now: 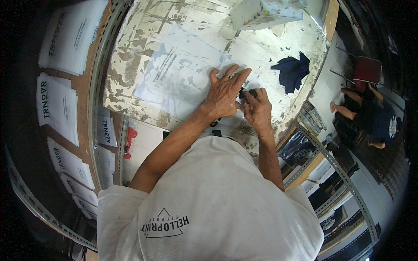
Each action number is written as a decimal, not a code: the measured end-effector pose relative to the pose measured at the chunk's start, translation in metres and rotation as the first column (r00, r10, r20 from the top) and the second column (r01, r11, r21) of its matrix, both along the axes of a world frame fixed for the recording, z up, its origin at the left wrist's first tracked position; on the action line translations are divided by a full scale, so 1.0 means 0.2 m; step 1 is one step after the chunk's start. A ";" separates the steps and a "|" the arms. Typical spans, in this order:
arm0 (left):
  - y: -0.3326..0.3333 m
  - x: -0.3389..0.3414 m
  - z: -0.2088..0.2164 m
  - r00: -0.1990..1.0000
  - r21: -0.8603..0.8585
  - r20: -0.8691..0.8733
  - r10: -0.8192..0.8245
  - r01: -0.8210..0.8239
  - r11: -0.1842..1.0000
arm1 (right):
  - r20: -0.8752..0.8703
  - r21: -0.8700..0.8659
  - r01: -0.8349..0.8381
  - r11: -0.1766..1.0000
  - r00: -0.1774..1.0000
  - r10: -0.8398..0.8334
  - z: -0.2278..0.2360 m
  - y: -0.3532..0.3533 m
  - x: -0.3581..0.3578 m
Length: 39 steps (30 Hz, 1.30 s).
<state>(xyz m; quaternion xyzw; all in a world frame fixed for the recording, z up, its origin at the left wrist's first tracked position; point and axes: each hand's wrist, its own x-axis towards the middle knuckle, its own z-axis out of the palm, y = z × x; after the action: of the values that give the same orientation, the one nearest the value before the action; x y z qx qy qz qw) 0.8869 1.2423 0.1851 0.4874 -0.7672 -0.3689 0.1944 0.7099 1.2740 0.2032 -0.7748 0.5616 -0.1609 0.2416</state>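
Note:
My left hand (223, 93) lies with spread fingers on a thin translucent plastic sheet (183, 54) with dark print on it. The sheet rests on the worn, paint-chipped white tabletop (130, 65). Just right of it, my right hand (257, 111) is closed around a small black object (249, 93), whose kind is mostly hidden by the fingers. The two hands almost meet at the sheet's right side. A dark navy piece of cloth (294, 73) lies crumpled on the table to the right of my hands.
A paint-smeared whitish container (266, 16) stands at the table's far side. Shelves with stacks of printed white sheets (56, 106) rise at left. A metal rack (344, 174) holds goods at right. Beyond it, a person (379, 119) sits on the floor near a red chair (368, 69).

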 end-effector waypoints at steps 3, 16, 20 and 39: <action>0.00 0.00 0.00 1.000 -0.005 0.008 -0.007 0.007 1.000 | 0.012 -0.005 0.013 1.000 1.000 -0.013 0.00 0.00 0.00; 0.00 0.00 -0.01 0.999 -0.019 0.030 -0.012 0.013 1.000 | 0.019 0.028 0.003 1.000 1.000 -0.004 0.02 0.01 0.01; 0.00 0.00 -0.01 1.000 -0.032 0.017 0.001 0.000 0.999 | 0.022 -0.030 0.031 0.999 0.999 -0.031 0.01 -0.01 0.00; -0.01 0.01 0.01 0.999 0.003 0.045 -0.017 0.016 1.000 | -0.005 -0.087 0.074 0.993 0.997 -0.074 0.00 -0.04 -0.04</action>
<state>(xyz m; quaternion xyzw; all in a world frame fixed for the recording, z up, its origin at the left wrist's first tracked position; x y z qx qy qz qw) 0.8880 1.2411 0.1866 0.4894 -0.7750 -0.3603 0.1735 0.7027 1.2662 0.2030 -0.7639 0.5834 -0.1909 0.1994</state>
